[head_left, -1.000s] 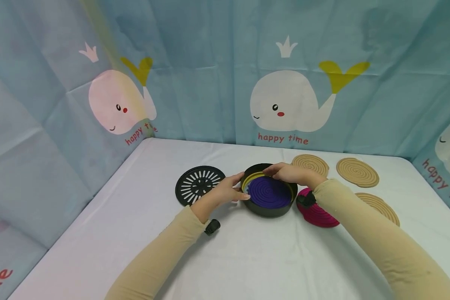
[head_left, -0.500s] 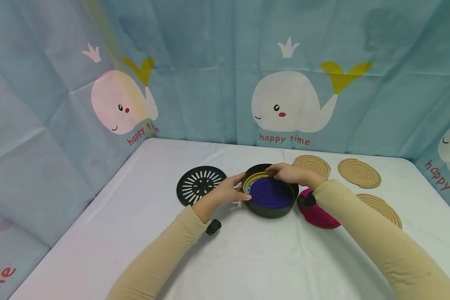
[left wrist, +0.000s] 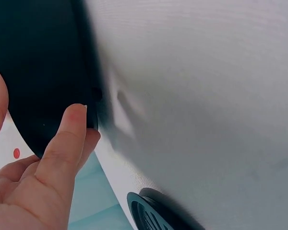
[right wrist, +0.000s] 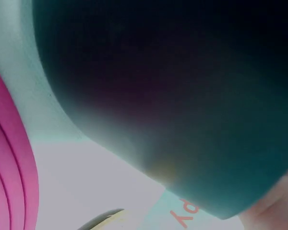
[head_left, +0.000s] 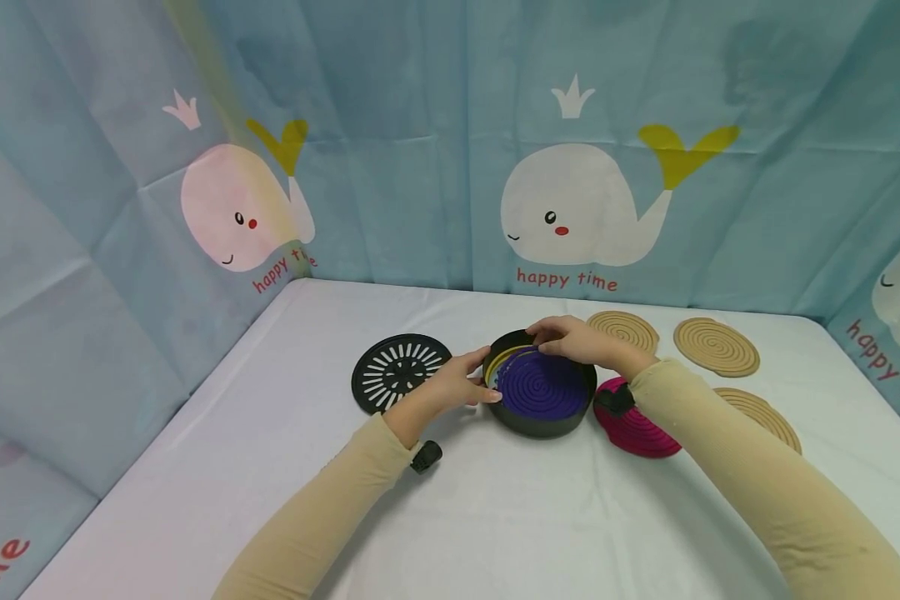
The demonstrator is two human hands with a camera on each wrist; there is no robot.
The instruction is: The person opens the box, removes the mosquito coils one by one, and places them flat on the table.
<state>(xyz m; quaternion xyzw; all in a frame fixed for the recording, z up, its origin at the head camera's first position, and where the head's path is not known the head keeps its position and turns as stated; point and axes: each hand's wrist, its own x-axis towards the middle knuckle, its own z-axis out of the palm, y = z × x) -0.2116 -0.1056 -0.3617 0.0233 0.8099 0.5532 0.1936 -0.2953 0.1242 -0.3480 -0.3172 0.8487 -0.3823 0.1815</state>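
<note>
A black round holder (head_left: 542,429) stands on the white table, tilted toward the camera's view. Inside it, on top, lies a purple spiral coaster (head_left: 542,387), with yellow edges of others showing beneath at the back left. My left hand (head_left: 453,383) grips the holder's left side; in the left wrist view its fingers (left wrist: 69,129) lie against the dark outer wall. At the far rim, my right hand (head_left: 570,342) pinches the far edge of the purple coaster, which sits raised at the back. The holder's dark wall fills most of the right wrist view and hides the right fingertips.
Left of the holder lies a black slotted disc (head_left: 382,392). A magenta spiral coaster (head_left: 641,429) is close on the right, partly under the right wrist. Tan spiral coasters (head_left: 716,346) lie farther right and behind. A whale-print curtain (head_left: 420,208) hangs around the table.
The right hand has risen slightly at the far rim, and the purple coaster's far edge has come up with it, covering more of the yellow. The left hand has stayed on the holder.
</note>
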